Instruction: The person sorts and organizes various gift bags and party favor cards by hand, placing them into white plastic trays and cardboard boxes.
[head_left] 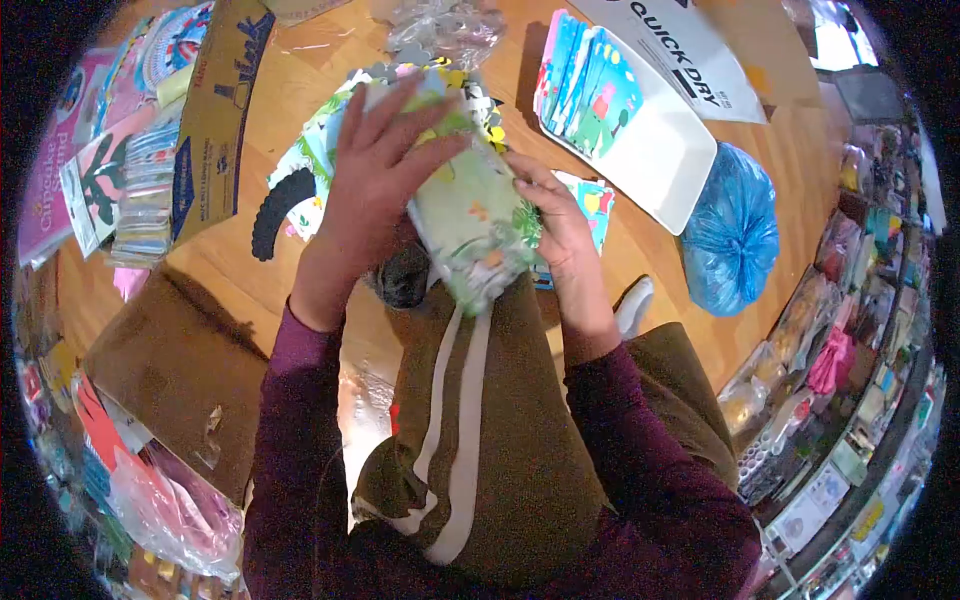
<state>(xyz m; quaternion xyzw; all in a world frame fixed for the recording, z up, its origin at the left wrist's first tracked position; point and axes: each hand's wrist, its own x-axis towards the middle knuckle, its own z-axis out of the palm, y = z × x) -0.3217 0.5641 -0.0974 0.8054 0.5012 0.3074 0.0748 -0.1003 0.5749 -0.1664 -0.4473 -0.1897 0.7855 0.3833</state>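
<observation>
While left hand (372, 178) overlaps packet (470, 205), right hand (562, 218) grips.

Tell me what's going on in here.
Someone is handling a leaf-patterned item above their lap. The right hand grips its edge, while the left hand is over its other side, fingers spread, blurred. On the wooden floor beyond, a white tray holds colourful printed pieces, with a blue plastic bag beside it. To the left, an open cardboard box holds packaged goods.
</observation>
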